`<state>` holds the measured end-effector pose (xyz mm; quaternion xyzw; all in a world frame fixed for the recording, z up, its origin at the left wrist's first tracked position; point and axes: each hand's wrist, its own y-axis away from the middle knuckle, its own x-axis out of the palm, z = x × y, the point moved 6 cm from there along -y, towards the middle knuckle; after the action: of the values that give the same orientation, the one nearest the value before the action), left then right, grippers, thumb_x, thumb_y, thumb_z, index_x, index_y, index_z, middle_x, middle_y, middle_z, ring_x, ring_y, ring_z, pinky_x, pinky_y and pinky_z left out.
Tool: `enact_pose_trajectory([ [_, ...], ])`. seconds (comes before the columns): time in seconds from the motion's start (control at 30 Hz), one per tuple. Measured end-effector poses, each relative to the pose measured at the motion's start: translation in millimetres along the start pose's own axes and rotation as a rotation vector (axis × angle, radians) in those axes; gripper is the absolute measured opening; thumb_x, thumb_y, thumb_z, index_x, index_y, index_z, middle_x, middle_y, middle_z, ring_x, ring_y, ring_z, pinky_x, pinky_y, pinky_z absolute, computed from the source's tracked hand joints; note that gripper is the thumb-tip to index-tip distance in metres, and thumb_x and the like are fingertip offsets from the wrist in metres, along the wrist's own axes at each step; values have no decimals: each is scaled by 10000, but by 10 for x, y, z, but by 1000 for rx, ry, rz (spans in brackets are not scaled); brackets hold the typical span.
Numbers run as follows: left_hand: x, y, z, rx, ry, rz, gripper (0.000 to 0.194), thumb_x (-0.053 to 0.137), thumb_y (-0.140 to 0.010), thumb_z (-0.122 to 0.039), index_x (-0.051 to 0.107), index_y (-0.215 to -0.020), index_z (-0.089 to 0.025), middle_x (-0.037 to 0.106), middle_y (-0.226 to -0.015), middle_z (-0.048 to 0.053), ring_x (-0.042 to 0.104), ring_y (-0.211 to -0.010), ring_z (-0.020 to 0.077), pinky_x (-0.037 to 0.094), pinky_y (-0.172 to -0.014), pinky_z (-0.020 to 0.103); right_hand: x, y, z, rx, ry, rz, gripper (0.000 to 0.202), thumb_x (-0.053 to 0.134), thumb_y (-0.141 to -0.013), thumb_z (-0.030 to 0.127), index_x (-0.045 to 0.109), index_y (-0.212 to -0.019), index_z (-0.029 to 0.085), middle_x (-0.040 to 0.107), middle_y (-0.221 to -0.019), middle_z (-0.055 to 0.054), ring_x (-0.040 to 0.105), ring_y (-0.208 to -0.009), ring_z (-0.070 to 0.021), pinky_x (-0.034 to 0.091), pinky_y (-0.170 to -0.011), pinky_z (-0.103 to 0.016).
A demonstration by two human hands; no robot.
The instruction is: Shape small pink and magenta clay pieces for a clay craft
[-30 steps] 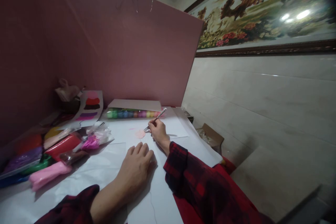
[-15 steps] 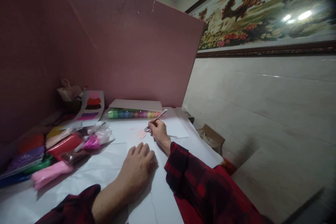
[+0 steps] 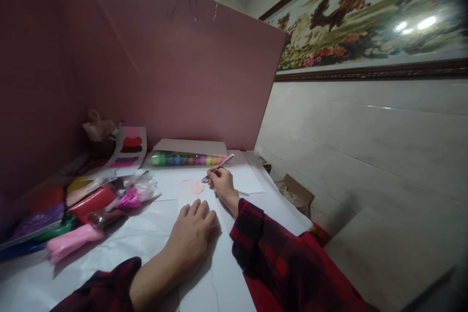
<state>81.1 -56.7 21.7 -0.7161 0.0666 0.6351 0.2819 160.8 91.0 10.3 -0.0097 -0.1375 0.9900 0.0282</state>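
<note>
My right hand (image 3: 222,184) grips a metal fork (image 3: 227,160), its handle slanting up to the right and its tines pointing down to the left. The tines are at the right edge of a flat, pale pink round piece (image 3: 197,187) on white paper (image 3: 232,253). Whether they touch it I cannot tell. Just below the pink piece, my left hand (image 3: 193,229) lies palm down on the paper, fingers slightly bent and a little apart, with nothing visible in it. A thin line runs down the paper beneath.
Colourful bagged packets (image 3: 75,239) are heaped at the left. A clear pack of coloured balls (image 3: 179,159) lies at the back under a white sheet. Behind stands a pink panel (image 3: 175,68). An open cardboard box (image 3: 298,192) sits right of the table.
The whole view has shifted slightly. Both hands keep nearly the same places on the paper, and the fork remains at the pink piece's right edge.
</note>
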Motion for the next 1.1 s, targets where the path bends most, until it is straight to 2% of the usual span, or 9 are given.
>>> enact_pose_trajectory([
  [0.3, -9, -16, -4, 1, 3, -7, 219, 424, -902, -219, 631, -938, -158, 615, -1080, 143, 521, -1077, 325, 397, -889, 477, -5, 3, 1, 20, -1, -5, 107, 606, -733, 239, 612, -775, 141, 555, -512, 40, 434, -345, -63, 290, -261, -134],
  [0.47, -11, -7, -2, -3, 9, -10, 229, 418, -911, -226, 636, -933, -158, 619, -1077, 146, 523, -1085, 328, 401, -889, 481, -27, -5, -17, 21, -3, -28, 118, 581, -768, 262, 593, -794, 148, 531, -488, 62, 377, -292, -50, 292, -254, -144],
  [0.73, -20, -9, -22, -21, -5, 22, 240, 437, -915, -262, 646, -974, -161, 621, -1094, 140, 527, -1096, 322, 405, -907, 478, -87, -44, -14, -59, 35, -160, 87, 517, -805, 243, 547, -766, 172, 510, -541, 57, 474, -385, -69, 425, -370, -165],
  [0.9, 1, 12, -38, -36, -31, 52, 257, 477, -908, -303, 648, -1026, -152, 615, -1160, 158, 502, -1163, 352, 400, -932, 493, -40, -18, 13, -124, 63, -107, 117, 562, -782, 271, 583, -732, 167, 529, -557, 42, 507, -419, -77, 433, -399, -167],
  [1.1, 0, 1, -46, -37, -29, 64, 259, 502, -902, -330, 655, -1014, -154, 612, -1183, 160, 491, -1186, 357, 404, -929, 490, -12, 0, 15, -86, 25, -78, 148, 535, -784, 308, 581, -799, 169, 535, -590, 34, 476, -422, -75, 479, -381, -185],
])
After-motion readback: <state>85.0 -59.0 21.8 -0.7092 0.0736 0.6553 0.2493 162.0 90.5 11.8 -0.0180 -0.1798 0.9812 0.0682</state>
